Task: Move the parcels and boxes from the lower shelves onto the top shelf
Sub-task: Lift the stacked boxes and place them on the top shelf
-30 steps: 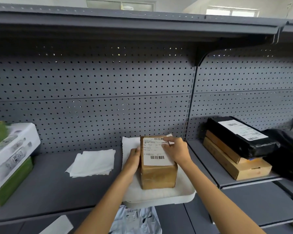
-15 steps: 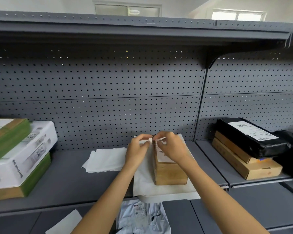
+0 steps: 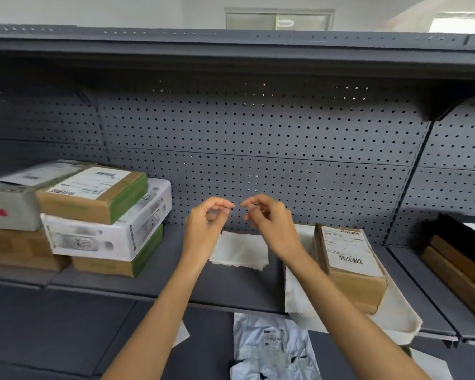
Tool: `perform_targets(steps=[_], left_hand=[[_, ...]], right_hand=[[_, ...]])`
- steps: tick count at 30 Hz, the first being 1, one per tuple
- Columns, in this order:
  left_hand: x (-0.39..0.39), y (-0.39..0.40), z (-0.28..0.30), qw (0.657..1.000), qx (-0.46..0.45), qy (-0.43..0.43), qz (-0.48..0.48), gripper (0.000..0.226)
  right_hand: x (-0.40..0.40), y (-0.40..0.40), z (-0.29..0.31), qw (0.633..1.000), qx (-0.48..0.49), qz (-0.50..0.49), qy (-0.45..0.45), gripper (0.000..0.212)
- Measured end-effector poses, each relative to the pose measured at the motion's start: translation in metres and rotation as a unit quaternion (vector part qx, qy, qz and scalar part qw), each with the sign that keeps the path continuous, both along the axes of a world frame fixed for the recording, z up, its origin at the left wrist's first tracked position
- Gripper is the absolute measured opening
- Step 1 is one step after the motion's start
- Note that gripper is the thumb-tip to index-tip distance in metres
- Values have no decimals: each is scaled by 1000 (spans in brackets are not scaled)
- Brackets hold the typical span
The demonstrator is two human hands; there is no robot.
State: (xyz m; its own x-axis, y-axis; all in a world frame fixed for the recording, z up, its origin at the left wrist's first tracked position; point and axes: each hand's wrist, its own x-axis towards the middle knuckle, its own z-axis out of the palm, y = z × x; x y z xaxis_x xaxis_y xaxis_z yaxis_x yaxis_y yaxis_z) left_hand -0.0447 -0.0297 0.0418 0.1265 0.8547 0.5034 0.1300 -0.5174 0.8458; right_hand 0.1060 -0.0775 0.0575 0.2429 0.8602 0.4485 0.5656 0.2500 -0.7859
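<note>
A brown cardboard box [image 3: 351, 272] with a white label lies on a white flat parcel [image 3: 401, 316] at the right of the middle shelf [image 3: 225, 286]. My left hand [image 3: 205, 227] and my right hand [image 3: 269, 223] hover side by side above the shelf, left of that box, fingers curled and pinched, holding nothing that I can see. A white folded mailer [image 3: 242, 250] lies on the shelf just behind them. The top shelf [image 3: 231, 48] runs overhead.
A stack of boxes at the left holds a green-edged brown box [image 3: 93, 193], a white box [image 3: 107, 231], a grey parcel [image 3: 10, 204] and brown boxes beneath. Black and brown parcels [image 3: 461, 253] sit far right. A silver mailer [image 3: 272, 349] lies on the lower shelf.
Both hands have let go of the brown box and lifted up and to the left of it. The view has swung left, showing more of the left stack.
</note>
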Motion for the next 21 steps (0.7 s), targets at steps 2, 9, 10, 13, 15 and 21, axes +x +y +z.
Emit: perform_targets(steps=[2, 9, 10, 13, 15, 21], left_hand=[[-19, 6, 2, 1000, 13, 23, 14, 20], [-95, 36, 16, 997, 56, 47, 28, 22], [-106, 41, 19, 997, 59, 52, 28, 22], [-145, 62, 25, 993, 82, 77, 28, 21], [-174, 77, 29, 990, 108, 90, 26, 19], [-240, 109, 36, 978, 155, 122, 62, 17]], right_hand=[[-20, 7, 2, 1000, -18, 1, -15, 19], [-99, 43, 14, 996, -18, -24, -81, 18], [-111, 48, 15, 996, -16, -28, -79, 18], [-149, 63, 17, 996, 1, -28, -79, 20], [-176, 75, 16, 996, 29, -20, -76, 22], [-236, 103, 13, 996, 62, 14, -59, 31]])
